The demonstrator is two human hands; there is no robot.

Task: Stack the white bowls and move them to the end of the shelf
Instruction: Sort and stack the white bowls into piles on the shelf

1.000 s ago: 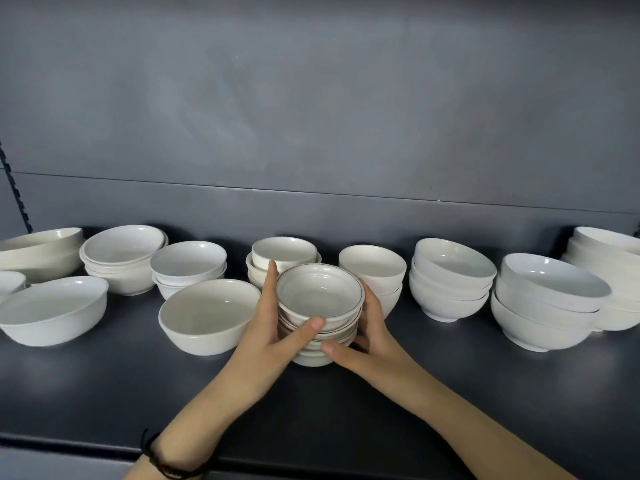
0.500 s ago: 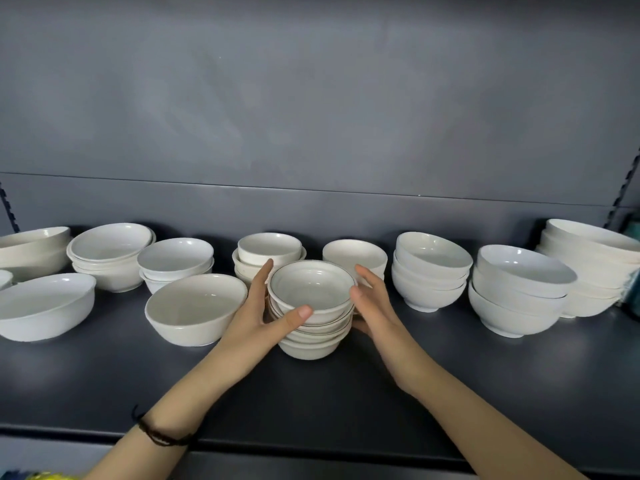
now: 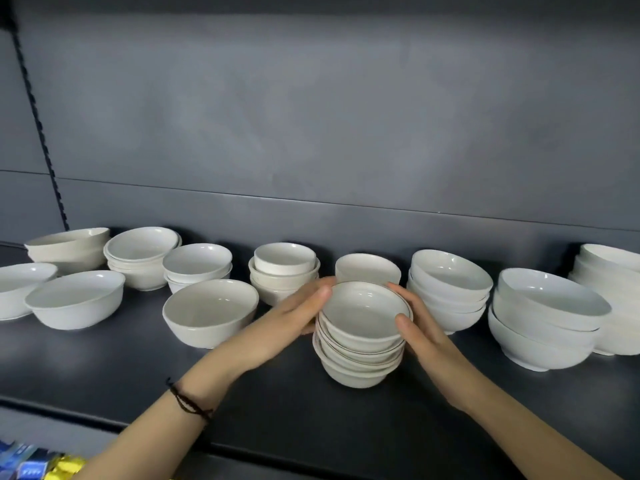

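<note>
A stack of several small white bowls with thin dark rims (image 3: 362,336) stands at the middle of the dark shelf (image 3: 114,368), leaning slightly. My left hand (image 3: 287,322) cups its left side, thumb near the top rim and fingers reaching behind. On the right side my right hand (image 3: 424,325) wraps round it, thumb on the front rim. Whether the stack touches the shelf I cannot tell. Behind it sits another white bowl stack (image 3: 367,270), partly hidden.
Along the back stand more white stacks: cups (image 3: 284,271), deep bowls (image 3: 450,289), larger bowls (image 3: 547,317) and a far-right pile (image 3: 609,271). A single bowl (image 3: 209,311) and an oval bowl (image 3: 78,299) sit left. Coloured packets (image 3: 34,465) lie below the shelf edge.
The held stack has shifted to the right, from in front of the cup stack to in front of the bowl stack behind. My right thumb has come round onto the front rim.
</note>
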